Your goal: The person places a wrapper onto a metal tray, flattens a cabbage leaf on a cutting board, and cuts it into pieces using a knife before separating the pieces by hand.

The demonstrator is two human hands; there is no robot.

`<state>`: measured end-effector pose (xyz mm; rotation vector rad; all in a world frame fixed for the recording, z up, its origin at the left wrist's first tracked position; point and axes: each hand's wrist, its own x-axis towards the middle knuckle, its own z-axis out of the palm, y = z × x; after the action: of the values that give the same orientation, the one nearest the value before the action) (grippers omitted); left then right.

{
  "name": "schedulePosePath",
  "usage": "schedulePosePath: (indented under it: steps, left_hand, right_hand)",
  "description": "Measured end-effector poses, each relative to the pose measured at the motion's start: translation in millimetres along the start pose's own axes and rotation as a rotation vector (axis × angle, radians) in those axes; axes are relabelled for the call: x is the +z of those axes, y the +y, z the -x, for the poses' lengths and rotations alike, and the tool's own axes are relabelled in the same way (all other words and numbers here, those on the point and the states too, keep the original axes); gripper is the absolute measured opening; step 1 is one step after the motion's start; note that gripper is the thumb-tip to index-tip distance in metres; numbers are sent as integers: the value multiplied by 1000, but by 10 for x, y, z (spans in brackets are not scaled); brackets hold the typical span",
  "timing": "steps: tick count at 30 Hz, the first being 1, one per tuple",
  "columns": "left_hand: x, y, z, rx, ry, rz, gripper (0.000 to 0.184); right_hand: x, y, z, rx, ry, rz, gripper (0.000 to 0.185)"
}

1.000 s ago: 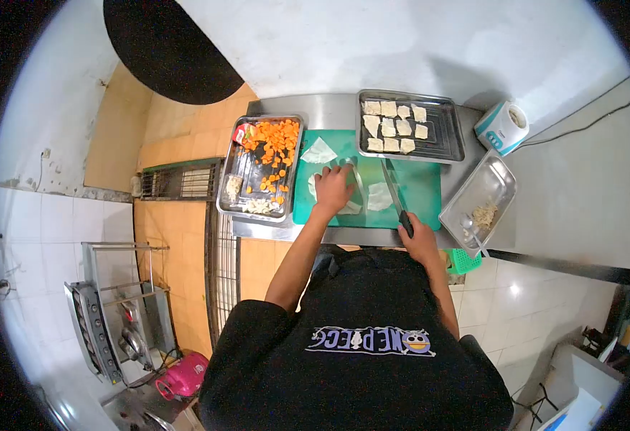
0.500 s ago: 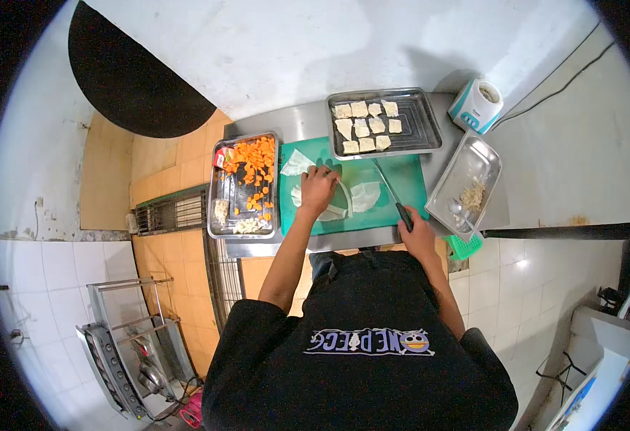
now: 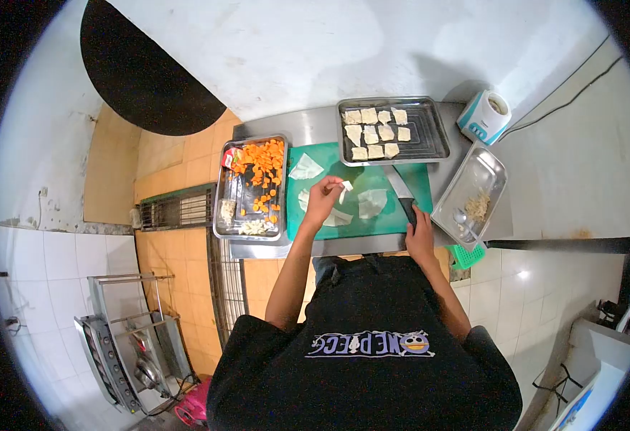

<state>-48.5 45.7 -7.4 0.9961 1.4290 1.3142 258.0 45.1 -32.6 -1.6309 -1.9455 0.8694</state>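
My left hand (image 3: 325, 195) is closed in a pinch on a thin white strip (image 3: 346, 187) over the green cutting board (image 3: 408, 227). Beside my right hand (image 3: 420, 231), the knife (image 3: 402, 188) lies nearly flat on the board's right part, its black handle under my fingers. Pale thin wrapper pieces rest on the board: one at the upper left (image 3: 305, 167), one right of the strip (image 3: 372, 203), and others partly hidden near my left hand.
A tray (image 3: 218, 215) of orange carrot pieces stands left. Behind the board is a tray (image 3: 440, 147) with several pale squares. At right are a metal pan (image 3: 498, 176) with a spoon and shreds, and a white-and-teal appliance (image 3: 484, 118).
My left hand has lifted the strip off the board. The knife has been lowered flatter onto the board, and my right-hand fingers have loosened around its handle. The camera view has shifted.
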Motion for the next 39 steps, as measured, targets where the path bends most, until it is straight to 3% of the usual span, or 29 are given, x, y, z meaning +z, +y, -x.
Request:
schedulePosePath:
  steps: [6,9,14,15,17,20,21,26,29,35,39]
  left_hand:
    - [113,288,174,-280,-1,443,17]
    - [69,274,234,-328,-91,447,15]
    - [385,695,344,-350,-105,410,13]
    - [405,762,333,-354,-108,339,13]
    - [358,681,292,-289,-123,268,13]
    - [283,694,251,-174,-145,150,15]
    - [272,715,250,-137,-113,114,14]
    - [166,693,218,-49,-58,31,15]
    - [103,738,251,-173,-114,75,19]
    - [-12,623,320,-204,-313,112,30]
    - [-51,599,427,-246,-232,138,30]
  right_hand:
    - [-30,-1,49,-72,-34,197,56]
    - [-191,-302,69,-66,-57,302,54]
    - [-279,-840,-261,-417,-130,-202,52]
    - [-278,-951,-313,-415,-116,-210,52]
    - [-293,-1150,-427,-289,-348,-580,44]
    - [-391,-1334,-601,-330,-406,-464,33]
    - [-384,-1399,-611,-370,-291,-424,25]
    - [-455,-1503,-728,-334,-356,-374,24]
    - [-411,-1481,-785,-296,-377,-389,24]
    - [-369,-1470,-768,-375,-431,-393,26]
    - [-340,-1435,-758,-280,-500,-316,28]
